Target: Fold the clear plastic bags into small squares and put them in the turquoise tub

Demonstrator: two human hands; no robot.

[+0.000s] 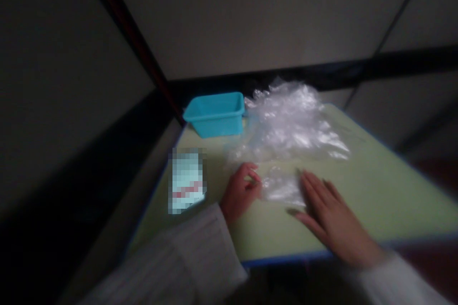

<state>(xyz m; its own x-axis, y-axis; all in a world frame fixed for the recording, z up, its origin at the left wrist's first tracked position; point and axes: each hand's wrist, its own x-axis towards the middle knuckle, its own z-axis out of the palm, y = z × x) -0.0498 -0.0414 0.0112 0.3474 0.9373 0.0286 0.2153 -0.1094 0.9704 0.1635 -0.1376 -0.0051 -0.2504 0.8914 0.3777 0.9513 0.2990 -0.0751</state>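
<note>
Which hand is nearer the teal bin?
Left. The left hand sits in front of the teal bin, toward the person; the right hand lies farther right, touching a small clear bag.

Head view, close, angled down onto table (375, 190)

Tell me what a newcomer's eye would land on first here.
The heap of crinkled clear plastic bags glints at the far middle of the pale green table, with a turquoise tub just left of it at the far corner. Nearer, the right hand lies flat and open on a small clear bag, while the left hand curls at that bag's left edge.
</note>
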